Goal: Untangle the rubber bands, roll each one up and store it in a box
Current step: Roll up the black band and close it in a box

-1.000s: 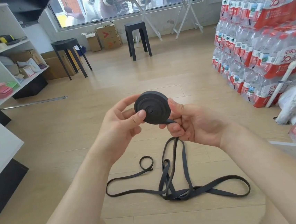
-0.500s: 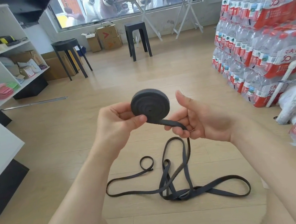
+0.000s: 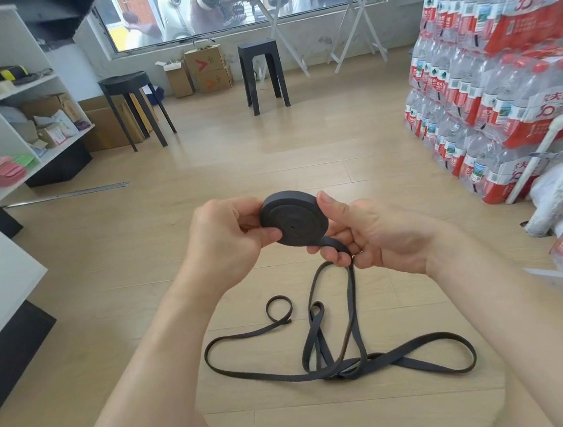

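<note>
Head view: the coiled rubber band (image 3: 294, 224) is pinched by the left hand (image 3: 231, 239) and right hand (image 3: 375, 235), loose tail (image 3: 338, 356) left on the floor (image 3: 267, 152); probably floppy, springy, best gripped across the flat faces.

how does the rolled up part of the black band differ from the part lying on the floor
The rolled part is wound into a tight flat disc; the loose part sprawls in open loops that cross each other.
The rolled part is held up between the left hand and right hand; the loose part lies on the floor, with no hand on it.
Both are the same flat black strap, joined by a strand hanging from the right hand.
</note>
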Demonstrator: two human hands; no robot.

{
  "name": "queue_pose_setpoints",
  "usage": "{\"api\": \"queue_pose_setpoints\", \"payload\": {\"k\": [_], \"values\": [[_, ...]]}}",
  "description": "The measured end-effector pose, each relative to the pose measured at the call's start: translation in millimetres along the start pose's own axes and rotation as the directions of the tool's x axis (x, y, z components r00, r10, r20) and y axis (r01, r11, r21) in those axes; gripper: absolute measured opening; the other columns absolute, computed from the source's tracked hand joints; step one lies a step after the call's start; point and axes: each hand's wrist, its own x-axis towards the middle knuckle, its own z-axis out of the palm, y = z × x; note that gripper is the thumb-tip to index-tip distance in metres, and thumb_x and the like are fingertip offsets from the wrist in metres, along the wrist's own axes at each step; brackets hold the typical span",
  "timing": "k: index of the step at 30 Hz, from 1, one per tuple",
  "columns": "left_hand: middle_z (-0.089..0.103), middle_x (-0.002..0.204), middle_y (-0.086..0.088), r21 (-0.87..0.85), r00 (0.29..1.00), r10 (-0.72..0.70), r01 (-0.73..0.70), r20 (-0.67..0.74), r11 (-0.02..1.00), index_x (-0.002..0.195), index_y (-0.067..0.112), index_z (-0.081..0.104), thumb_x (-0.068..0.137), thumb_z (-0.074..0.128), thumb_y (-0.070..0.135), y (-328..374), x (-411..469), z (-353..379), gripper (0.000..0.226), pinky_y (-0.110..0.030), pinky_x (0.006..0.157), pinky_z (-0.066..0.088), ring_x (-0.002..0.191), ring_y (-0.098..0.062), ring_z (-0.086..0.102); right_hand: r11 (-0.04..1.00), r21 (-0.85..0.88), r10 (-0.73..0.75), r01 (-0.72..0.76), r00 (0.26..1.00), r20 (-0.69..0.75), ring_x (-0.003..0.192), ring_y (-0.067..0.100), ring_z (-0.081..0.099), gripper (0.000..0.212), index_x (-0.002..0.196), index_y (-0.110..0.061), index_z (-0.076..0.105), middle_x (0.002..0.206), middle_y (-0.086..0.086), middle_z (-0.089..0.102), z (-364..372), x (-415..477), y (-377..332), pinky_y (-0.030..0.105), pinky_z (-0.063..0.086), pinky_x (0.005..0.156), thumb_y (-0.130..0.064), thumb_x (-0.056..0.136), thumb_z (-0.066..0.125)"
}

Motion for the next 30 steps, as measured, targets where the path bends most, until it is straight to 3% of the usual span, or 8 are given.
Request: {"api": "queue_pose_setpoints", "payload": {"k": [3, 6, 10, 14, 18, 21, 26, 30], "values": [[0.065, 0.061, 0.026, 0.024, 1.0, 0.016, -0.015, -0.011, 1.0, 0.076, 0.039, 0.065, 0.073, 0.073, -0.005, 0, -1, 1, 0.045, -0.006, 0.065, 0.045, 0.062, 0.009, 0.06, 1.0, 0.017, -0.021, 0.021, 1.0, 0.005, 0.058, 0.008, 0.047, 0.08, 0.093, -0.004, 0.071, 0.069, 0.0, 0.059, 0, 2, 1, 0.013, 0.027, 0.041, -0.076, 0.061, 0.055], [0.073, 0.078, 0.015, -0.201, 0.999, -0.032, 0.034, 0.012, 0.979, 0.089, 0.035, 0.069, 0.077, 0.071, -0.006, -2, -3, 2, 0.042, -0.018, 0.075, 0.049, 0.078, -0.005, 0.066, 0.997, 0.038, -0.073, 0.073, 0.997, 0.013, 0.059, 0.009, 0.047, 0.08, 0.098, 0.002, 0.069, 0.069, 0.002, 0.058, -2, 2, 2, 0.014, 0.026, 0.041, -0.07, 0.065, 0.057], [0.072, 0.088, 0.004, -0.607, 0.974, -0.153, 0.224, 0.167, 0.762, 0.112, 0.021, 0.063, 0.078, 0.068, 0.011, -3, -5, 4, 0.036, -0.025, 0.066, 0.043, 0.076, -0.015, 0.056, 0.969, 0.178, -0.189, 0.174, 0.98, 0.068, 0.063, 0.008, 0.049, 0.078, 0.105, 0.005, 0.066, 0.073, 0.003, 0.059, -4, 2, 4, 0.014, 0.028, 0.044, -0.066, 0.074, 0.063], [0.067, 0.077, 0.002, -0.754, 0.963, -0.131, 0.266, 0.235, 0.6, 0.102, 0.013, 0.066, 0.078, 0.07, 0.011, 0, -6, 16, 0.025, -0.021, 0.055, 0.036, 0.067, -0.011, 0.056, 0.907, 0.376, -0.278, 0.192, 0.942, 0.189, 0.07, 0.009, 0.054, 0.071, 0.112, -0.003, 0.069, 0.082, 0.004, 0.063, 2, 6, 7, 0.012, 0.036, 0.047, -0.063, 0.075, 0.063], [0.072, 0.076, -0.003, -0.657, 0.995, -0.085, 0.099, 0.053, 0.747, 0.09, 0.012, 0.072, 0.071, 0.076, 0.009, 0, -5, 9, 0.019, -0.023, 0.062, 0.044, 0.065, -0.015, 0.062, 0.945, 0.293, -0.2, 0.141, 0.963, 0.181, 0.073, 0.012, 0.059, 0.068, 0.117, -0.004, 0.065, 0.089, 0.006, 0.068, 2, 3, 3, 0.015, 0.039, 0.049, -0.06, 0.085, 0.045], [0.075, 0.077, 0.003, -0.486, 0.998, -0.066, 0.055, -0.005, 0.872, 0.089, 0.013, 0.071, 0.068, 0.074, 0.003, 0, -4, -5, 0.023, -0.019, 0.065, 0.051, 0.07, -0.009, 0.069, 0.983, 0.147, -0.127, 0.11, 0.985, 0.113, 0.068, 0.014, 0.057, 0.079, 0.121, -0.004, 0.06, 0.086, 0.009, 0.07, -3, 1, -1, 0.017, 0.039, 0.048, -0.068, 0.075, 0.052], [0.074, 0.071, 0.011, -0.195, 0.993, -0.114, 0.116, 0.02, 0.974, 0.09, 0.03, 0.069, 0.073, 0.075, -0.003, 3, -3, -8, 0.037, -0.011, 0.064, 0.049, 0.066, -0.001, 0.068, 0.986, -0.072, -0.149, 0.15, 0.989, 0.016, 0.064, 0.012, 0.052, 0.053, 0.124, -0.038, 0.051, 0.086, 0.007, 0.069, 3, -5, -5, 0.021, 0.039, 0.054, -0.052, 0.075, 0.067], [0.071, 0.064, -0.01, -0.115, 0.985, -0.173, 0.169, -0.02, 0.979, 0.108, 0.037, 0.062, 0.072, 0.079, 0.004, -1, -1, -11, 0.051, -0.021, 0.063, 0.05, 0.051, -0.007, 0.058, 0.832, -0.471, -0.385, 0.293, 0.916, -0.111, 0.062, 0.007, 0.054, 0.097, 0.131, -0.062, 0.026, 0.104, 0.003, 0.054, 11, -3, 0, 0.029, 0.053, 0.073, -0.018, 0.069, 0.086]]}}
